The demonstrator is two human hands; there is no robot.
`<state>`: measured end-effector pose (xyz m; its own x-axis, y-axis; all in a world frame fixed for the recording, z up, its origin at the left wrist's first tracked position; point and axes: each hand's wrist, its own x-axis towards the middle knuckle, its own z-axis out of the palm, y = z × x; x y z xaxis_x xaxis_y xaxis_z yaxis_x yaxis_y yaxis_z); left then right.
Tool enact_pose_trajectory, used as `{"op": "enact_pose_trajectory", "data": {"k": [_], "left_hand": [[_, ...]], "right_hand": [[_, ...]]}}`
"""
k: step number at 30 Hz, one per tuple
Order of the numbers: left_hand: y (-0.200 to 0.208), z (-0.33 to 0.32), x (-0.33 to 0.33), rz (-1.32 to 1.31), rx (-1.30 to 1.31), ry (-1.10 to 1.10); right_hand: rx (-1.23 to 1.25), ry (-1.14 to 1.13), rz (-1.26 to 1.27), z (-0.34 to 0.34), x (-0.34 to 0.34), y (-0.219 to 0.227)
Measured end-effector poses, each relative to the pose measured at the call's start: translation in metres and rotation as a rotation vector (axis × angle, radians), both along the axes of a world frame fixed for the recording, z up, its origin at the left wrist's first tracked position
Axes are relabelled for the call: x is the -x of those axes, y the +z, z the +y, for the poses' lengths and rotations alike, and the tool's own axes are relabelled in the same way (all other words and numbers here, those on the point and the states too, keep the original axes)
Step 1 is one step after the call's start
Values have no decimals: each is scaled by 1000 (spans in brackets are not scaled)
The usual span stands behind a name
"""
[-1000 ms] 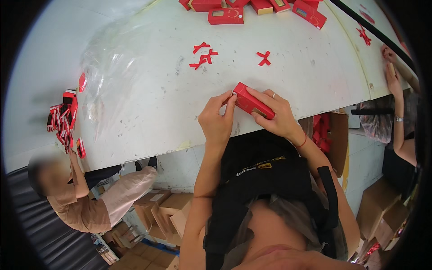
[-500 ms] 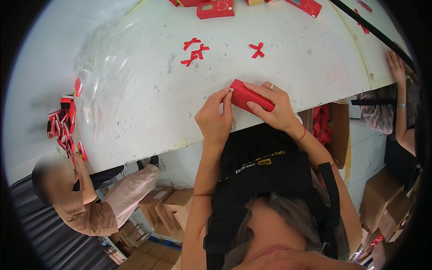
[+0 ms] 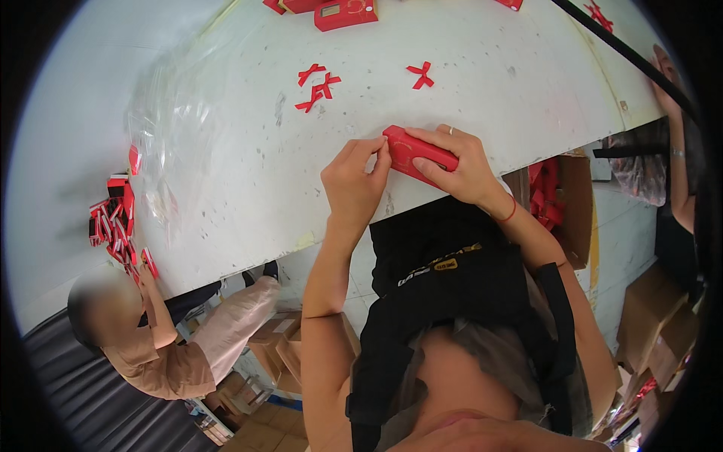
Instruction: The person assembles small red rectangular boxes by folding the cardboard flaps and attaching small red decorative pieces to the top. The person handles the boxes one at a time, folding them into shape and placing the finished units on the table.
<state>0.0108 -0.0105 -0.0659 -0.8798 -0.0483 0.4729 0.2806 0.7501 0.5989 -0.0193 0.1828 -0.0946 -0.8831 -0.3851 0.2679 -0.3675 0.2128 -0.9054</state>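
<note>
A small red box (image 3: pixel 404 149) with faint gold print lies tilted near the table's front edge. My right hand (image 3: pixel 461 167) is wrapped over its right side, thumb across the front face and fingers along the far edge. At the box's left end, my left hand (image 3: pixel 355 179) has thumb and forefinger pinched together against the corner. Whatever sits between those fingertips is too small to make out. Beyond the box, a single red ribbon bow (image 3: pixel 422 75) lies on the white table (image 3: pixel 241 158), and a cluster of red bows (image 3: pixel 324 85) lies farther left.
More red boxes (image 3: pixel 346 13) stand at the far edge. Clear plastic sheeting (image 3: pixel 162 120) covers the table's left part. A co-worker (image 3: pixel 162 350) sits left by a pile of red pieces (image 3: pixel 113 218). An open carton (image 3: pixel 570 207) of red items stands below the table, right.
The view has shifted slightly, so the surroundings sit differently in it. A white dot that showed at the box's left end is now mostly covered by my left fingertips. My right hand keeps its grip.
</note>
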Motion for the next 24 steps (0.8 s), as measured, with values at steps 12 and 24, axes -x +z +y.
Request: {"op": "enact_pose_trajectory", "data": {"k": [12,24], "left_hand": [[0,18,-10,-44,-18,157],[6,27,-6,-64,55,204]], "right_hand": [[23,-44,14,-1,-3,3],[-22,-130,259,-6,-12,-4]]}}
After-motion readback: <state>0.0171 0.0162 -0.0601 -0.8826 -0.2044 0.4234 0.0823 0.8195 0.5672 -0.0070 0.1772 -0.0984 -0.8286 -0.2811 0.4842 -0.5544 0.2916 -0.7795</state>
